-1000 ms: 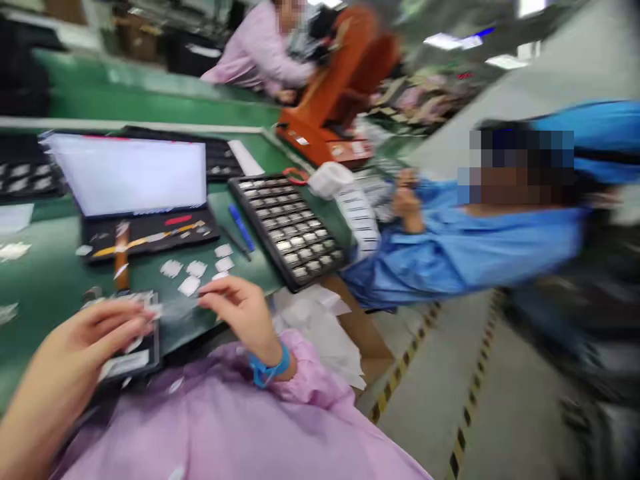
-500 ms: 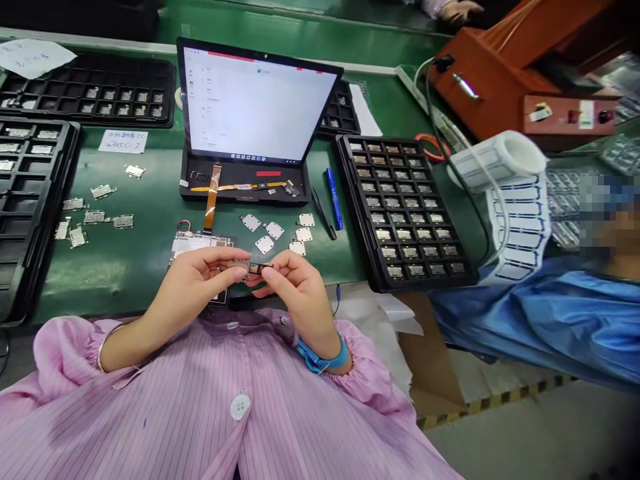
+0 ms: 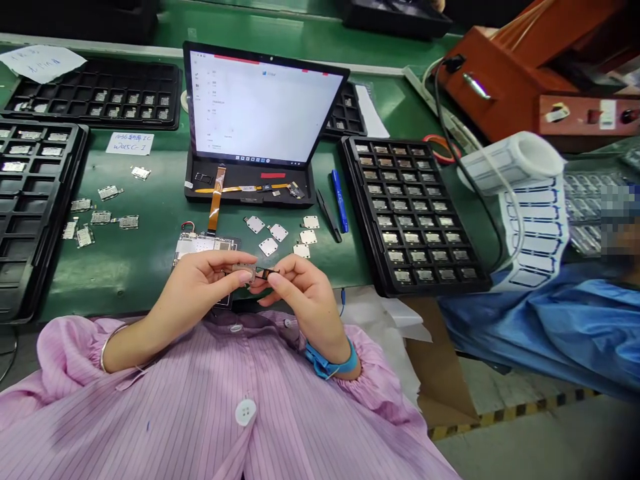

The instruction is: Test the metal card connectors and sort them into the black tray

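My left hand [image 3: 200, 287] and my right hand [image 3: 300, 293] meet above the near edge of the green bench, both pinching one small component [image 3: 253, 271] with a dark tail between their fingertips. Just behind my left hand lies a circuit board [image 3: 200, 243] joined by an orange flex cable [image 3: 216, 200] to a black fixture [image 3: 250, 187] that props up a lit tablet screen [image 3: 260, 107]. Several small silver shield pieces [image 3: 280, 233] lie loose beyond my fingers.
A black tray [image 3: 415, 213] of small parts sits right of the fixture, with a blue pen [image 3: 340, 200] and tweezers [image 3: 329, 215] between. More black trays [image 3: 35, 200] stand left and behind. A label roll [image 3: 515, 167] and a person in blue [image 3: 540, 320] are at right.
My view swung from the right aisle back down onto the bench. My hands came together from apart and now pinch the small component; since half a second ago they have barely moved.
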`<state>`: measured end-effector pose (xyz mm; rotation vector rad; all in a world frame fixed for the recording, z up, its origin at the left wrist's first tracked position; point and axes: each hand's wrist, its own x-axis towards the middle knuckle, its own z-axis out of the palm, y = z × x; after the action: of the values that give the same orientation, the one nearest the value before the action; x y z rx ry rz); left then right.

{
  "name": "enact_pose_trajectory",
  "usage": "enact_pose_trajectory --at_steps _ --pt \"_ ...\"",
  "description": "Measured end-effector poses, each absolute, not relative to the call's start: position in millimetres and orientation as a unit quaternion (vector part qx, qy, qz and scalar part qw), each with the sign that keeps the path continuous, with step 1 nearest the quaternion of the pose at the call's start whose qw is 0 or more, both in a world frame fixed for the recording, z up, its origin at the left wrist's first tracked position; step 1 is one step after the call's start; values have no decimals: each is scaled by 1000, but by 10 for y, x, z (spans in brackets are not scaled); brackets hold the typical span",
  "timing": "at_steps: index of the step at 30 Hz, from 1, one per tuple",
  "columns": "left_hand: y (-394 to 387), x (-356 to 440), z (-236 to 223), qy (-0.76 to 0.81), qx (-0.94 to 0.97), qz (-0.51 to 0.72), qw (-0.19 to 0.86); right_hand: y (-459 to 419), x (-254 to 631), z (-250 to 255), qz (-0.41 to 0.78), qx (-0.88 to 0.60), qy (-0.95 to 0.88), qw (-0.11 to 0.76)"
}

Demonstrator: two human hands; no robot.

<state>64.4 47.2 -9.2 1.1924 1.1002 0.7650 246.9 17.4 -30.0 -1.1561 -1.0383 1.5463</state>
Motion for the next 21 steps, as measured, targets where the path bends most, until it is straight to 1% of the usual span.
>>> enact_pose_trajectory --at_steps 11,17,21 --pt "447 645 -103 481 513 328 631 146 2492 -311 628 -483 -425 438" --pt "450 651 -127 455 509 311 661 162 2489 -330 645 -478 -441 401" --pt "456 638 -161 460 516 290 662 185 2477 -336 634 -490 -466 375"
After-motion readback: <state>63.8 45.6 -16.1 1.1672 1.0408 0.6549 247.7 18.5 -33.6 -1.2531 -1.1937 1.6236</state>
